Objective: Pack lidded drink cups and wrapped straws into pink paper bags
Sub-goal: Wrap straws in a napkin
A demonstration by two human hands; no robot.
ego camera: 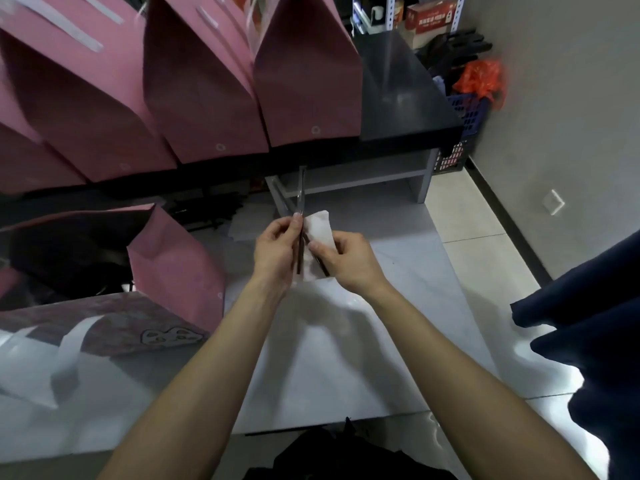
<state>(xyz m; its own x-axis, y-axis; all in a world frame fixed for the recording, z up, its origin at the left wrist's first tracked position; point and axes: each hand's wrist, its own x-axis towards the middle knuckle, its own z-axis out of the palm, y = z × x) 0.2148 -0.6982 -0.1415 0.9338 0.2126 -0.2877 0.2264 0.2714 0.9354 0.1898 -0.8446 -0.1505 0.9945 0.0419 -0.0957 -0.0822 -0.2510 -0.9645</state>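
The person holds both hands out in front, close together. The left hand [277,249] pinches two thin wrapped straws [300,202] that cross and point up and away. The right hand [343,261] grips a white napkin [320,230], which touches the straws; it may be pinching a straw too, but that part is blurry. Pink paper bags [204,88] stand in a row on the black counter [401,95] behind. One open pink bag [173,268] stands at the left, near the hands.
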